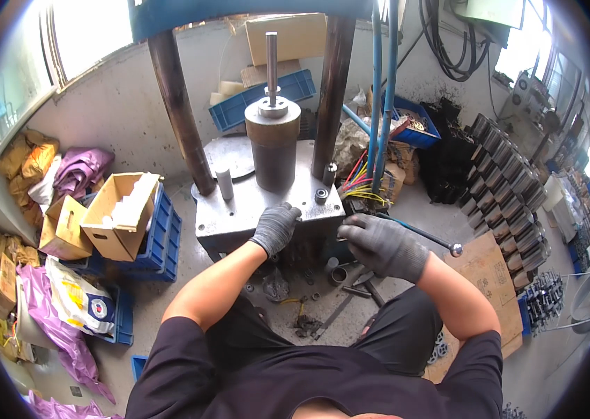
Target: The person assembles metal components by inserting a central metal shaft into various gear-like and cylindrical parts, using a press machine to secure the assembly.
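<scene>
My left hand, in a grey knit glove, is at the front edge of a steel press table. Its fingers are bent and close together; whatever they might hold is hidden. Off the table's right front corner, my gloved right hand has its fingers curled in, with their contents out of sight. Beyond it, a lever with a ball end slants outward. A thick steel cylinder stands upright on the table, a rod rising from its top. Near it are a small metal pin and a dark ring.
Two dark press columns flank the cylinder. Blue hoses and coloured wires run at the right. Stacked metal cylinders stand farther right. Cardboard boxes sit on blue crates at left. Loose metal parts lie below my hands.
</scene>
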`<state>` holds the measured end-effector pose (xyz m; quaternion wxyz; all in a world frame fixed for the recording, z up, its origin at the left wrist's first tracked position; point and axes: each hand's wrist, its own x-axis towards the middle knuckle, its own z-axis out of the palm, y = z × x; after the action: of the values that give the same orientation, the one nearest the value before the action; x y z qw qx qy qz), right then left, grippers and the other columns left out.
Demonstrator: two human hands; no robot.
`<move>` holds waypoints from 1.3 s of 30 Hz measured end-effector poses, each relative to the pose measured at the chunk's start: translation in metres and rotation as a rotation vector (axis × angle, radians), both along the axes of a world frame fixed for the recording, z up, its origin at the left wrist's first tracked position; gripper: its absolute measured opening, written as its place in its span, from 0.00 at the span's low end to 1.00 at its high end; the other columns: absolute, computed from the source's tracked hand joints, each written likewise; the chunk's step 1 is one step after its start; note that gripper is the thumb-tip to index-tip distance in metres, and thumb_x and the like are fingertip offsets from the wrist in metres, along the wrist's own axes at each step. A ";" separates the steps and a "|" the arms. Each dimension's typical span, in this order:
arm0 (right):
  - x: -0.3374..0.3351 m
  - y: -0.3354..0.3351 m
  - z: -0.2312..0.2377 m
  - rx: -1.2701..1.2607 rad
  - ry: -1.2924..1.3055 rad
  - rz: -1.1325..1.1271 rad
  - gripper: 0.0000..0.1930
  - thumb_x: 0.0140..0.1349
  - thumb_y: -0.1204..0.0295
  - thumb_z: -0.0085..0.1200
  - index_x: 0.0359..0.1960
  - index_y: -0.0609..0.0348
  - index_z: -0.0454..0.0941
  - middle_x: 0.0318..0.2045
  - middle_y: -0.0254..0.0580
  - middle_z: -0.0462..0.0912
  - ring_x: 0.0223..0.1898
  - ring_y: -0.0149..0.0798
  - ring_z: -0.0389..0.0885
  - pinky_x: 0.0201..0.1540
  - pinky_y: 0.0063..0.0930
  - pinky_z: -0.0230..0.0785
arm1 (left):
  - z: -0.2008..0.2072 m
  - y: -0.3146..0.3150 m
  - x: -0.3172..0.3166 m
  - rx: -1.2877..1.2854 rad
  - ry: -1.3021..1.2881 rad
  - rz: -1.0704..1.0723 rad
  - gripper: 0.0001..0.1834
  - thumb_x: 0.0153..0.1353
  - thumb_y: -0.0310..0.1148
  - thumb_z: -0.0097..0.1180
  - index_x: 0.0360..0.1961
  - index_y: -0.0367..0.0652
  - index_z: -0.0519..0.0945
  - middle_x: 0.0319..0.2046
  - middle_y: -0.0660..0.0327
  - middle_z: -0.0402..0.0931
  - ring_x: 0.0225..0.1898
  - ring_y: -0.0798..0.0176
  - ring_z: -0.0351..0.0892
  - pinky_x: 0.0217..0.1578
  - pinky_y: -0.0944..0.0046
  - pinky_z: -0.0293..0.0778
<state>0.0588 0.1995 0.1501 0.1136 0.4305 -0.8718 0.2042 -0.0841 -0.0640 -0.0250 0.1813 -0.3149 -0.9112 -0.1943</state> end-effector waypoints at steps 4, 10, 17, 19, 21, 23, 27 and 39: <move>-0.067 -0.038 -0.012 -0.099 0.041 -0.012 0.21 0.61 0.77 0.63 0.58 0.56 0.79 0.54 0.49 0.81 0.49 0.58 0.86 0.52 0.44 0.82 | 0.027 0.001 0.003 0.770 -0.416 -0.167 0.12 0.73 0.27 0.61 0.55 0.41 0.81 0.43 0.51 0.86 0.47 0.58 0.87 0.51 0.57 0.82; -0.143 -0.068 -0.009 -0.377 0.025 0.115 0.19 0.56 0.72 0.71 0.50 0.56 0.83 0.45 0.48 0.85 0.48 0.54 0.86 0.52 0.42 0.82 | 0.121 -0.009 0.001 1.154 -0.658 -0.274 0.25 0.76 0.33 0.60 0.70 0.41 0.72 0.59 0.57 0.79 0.57 0.64 0.80 0.57 0.65 0.80; -0.187 -0.064 0.006 -0.625 0.149 0.116 0.15 0.57 0.73 0.71 0.46 0.57 0.84 0.40 0.47 0.86 0.43 0.49 0.88 0.51 0.38 0.84 | 0.174 -0.010 -0.044 1.185 -0.826 -0.242 0.26 0.72 0.33 0.65 0.68 0.38 0.74 0.57 0.56 0.81 0.56 0.61 0.82 0.58 0.64 0.79; -0.186 -0.060 0.018 -0.635 0.108 -0.048 0.12 0.61 0.72 0.70 0.45 0.56 0.85 0.37 0.46 0.86 0.40 0.47 0.89 0.48 0.36 0.83 | 0.184 -0.002 -0.055 1.175 -0.639 -0.149 0.18 0.74 0.29 0.60 0.61 0.36 0.77 0.51 0.56 0.81 0.50 0.63 0.82 0.54 0.64 0.80; -0.200 -0.058 0.013 -0.769 0.018 -0.104 0.11 0.62 0.70 0.70 0.41 0.59 0.83 0.34 0.45 0.85 0.35 0.43 0.88 0.43 0.33 0.83 | 0.193 -0.005 -0.093 1.067 -0.306 -0.035 0.14 0.75 0.28 0.58 0.58 0.33 0.77 0.47 0.57 0.81 0.48 0.64 0.81 0.51 0.64 0.81; -0.215 -0.069 0.004 -0.826 -0.080 -0.125 0.11 0.62 0.70 0.71 0.39 0.60 0.82 0.32 0.44 0.84 0.34 0.41 0.88 0.41 0.33 0.82 | 0.191 -0.025 -0.149 1.273 -0.170 -0.012 0.13 0.75 0.26 0.57 0.56 0.31 0.76 0.44 0.56 0.81 0.45 0.63 0.81 0.47 0.63 0.81; -0.242 -0.064 -0.020 -0.974 0.027 -0.185 0.13 0.60 0.70 0.73 0.35 0.61 0.80 0.33 0.46 0.84 0.32 0.39 0.87 0.40 0.33 0.82 | 0.209 -0.002 -0.186 1.110 -0.162 0.248 0.15 0.73 0.34 0.60 0.53 0.34 0.79 0.39 0.53 0.84 0.38 0.61 0.83 0.43 0.60 0.81; -0.278 -0.095 -0.039 -1.056 0.174 -0.325 0.12 0.59 0.70 0.70 0.28 0.63 0.79 0.40 0.53 0.85 0.39 0.55 0.85 0.45 0.42 0.79 | 0.190 0.004 -0.216 0.794 0.110 0.342 0.13 0.61 0.19 0.69 0.46 0.38 0.81 0.33 0.63 0.82 0.36 0.67 0.81 0.42 0.66 0.81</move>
<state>-0.2194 0.1047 0.1112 0.4153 0.1904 -0.6939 0.5567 -0.2999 -0.0597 0.1650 0.3662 -0.0750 -0.7939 -0.4795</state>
